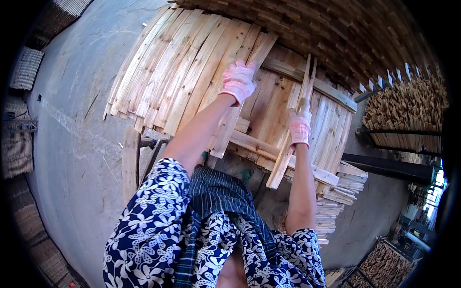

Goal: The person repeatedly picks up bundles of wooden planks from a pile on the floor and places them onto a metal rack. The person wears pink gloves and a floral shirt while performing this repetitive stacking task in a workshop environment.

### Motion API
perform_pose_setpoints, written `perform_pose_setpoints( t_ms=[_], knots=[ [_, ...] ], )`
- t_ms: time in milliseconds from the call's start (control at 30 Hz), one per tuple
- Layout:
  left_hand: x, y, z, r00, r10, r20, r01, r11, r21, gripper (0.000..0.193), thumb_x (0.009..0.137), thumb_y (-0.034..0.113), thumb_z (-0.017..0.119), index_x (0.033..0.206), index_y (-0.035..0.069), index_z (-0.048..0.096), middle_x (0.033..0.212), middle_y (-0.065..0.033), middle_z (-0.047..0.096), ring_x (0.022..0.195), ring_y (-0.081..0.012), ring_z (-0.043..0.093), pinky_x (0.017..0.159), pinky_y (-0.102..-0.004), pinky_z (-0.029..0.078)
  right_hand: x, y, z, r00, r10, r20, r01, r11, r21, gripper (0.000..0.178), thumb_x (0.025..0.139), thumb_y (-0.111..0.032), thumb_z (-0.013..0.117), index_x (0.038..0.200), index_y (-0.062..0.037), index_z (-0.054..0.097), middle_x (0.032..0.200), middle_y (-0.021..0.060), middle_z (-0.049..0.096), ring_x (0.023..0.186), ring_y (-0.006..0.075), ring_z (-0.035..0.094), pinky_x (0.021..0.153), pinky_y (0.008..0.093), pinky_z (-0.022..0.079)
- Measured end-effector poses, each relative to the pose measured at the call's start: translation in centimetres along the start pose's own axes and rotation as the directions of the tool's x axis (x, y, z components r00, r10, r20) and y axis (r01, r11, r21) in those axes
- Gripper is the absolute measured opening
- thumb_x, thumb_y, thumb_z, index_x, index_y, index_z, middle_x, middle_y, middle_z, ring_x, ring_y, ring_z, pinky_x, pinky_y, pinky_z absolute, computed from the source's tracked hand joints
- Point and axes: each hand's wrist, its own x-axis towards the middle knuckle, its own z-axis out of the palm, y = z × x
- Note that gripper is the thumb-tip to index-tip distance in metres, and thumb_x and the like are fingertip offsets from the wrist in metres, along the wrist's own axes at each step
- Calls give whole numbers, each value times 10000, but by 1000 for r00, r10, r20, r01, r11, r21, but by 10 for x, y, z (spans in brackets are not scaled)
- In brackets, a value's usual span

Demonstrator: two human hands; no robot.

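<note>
My left hand (238, 81), in a pink and white work glove, lies on the rightmost board (223, 140) of a layer of pale wooden boards (168, 67). Its fingers are stretched out over the wood. My right hand (300, 126), gloved the same way, is closed around a narrow wooden board (279, 170). That board slants over the right part of the stack, its near end past the stack's edge. A second thin piece seems to lie alongside it at the far end. Under it, two crosswise battens (257, 143) rest on a lower layer of boards (269, 103).
Beyond the boards rises a large wall of stacked timber (331, 24). Bundled wood (403, 108) stands at the right, near a dark metal beam (389, 169). More planks (331, 206) are piled below the stack's right end. Grey concrete floor (72, 144) stretches along the left.
</note>
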Motion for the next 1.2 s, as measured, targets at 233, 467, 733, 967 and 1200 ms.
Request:
perform_pose_setpoints(
  t_ms=[233,467,733,967,1200],
  knots=[
    [-17,-25,4,994,95,-60,-94,422,-902,718,942,333,703,1531,55,400,1410,-199,565,1311,-287,541,1122,-376,420,-30,-123,-13,964,-30,265,-234,382,894,618,1002,-224,640,1548,-160,358,1073,69,631,857,127,634,690,297,557],
    [-32,-45,-26,968,73,242,252,-320,-913,630,1007,210,648,1547,134,333,1267,-86,607,1135,-181,603,969,-322,525,-39,-208,45,968,-166,186,-28,670,742,581,1088,-433,441,1575,-127,363,1518,166,462,1353,300,474,1135,353,375],
    [-48,-84,-69,983,66,170,97,605,-790,478,1027,199,541,1486,85,470,1339,-126,559,1069,-199,598,900,-335,517,-57,-167,63,901,-424,85,286,732,618,497,988,-243,611,1458,-122,506,1432,217,480,1276,414,503,1087,434,443],
    [-76,-147,9,991,-50,-124,5,941,-339,741,912,174,683,1569,121,344,1408,-271,478,1255,-373,551,1047,-446,459,-127,-53,-102,914,-314,-258,388,864,321,455,934,-144,667,1364,-14,592,1282,219,610,1225,382,570,1067,422,450],
    [-101,-177,50,985,-75,-156,114,960,256,798,920,134,647,1610,180,248,1414,-337,438,1243,-492,533,1011,-515,487,-163,189,-183,789,143,-598,-20,978,208,332,951,-73,628,1279,-28,649,1140,174,660,1093,324,627,989,419,494]
  ],
)
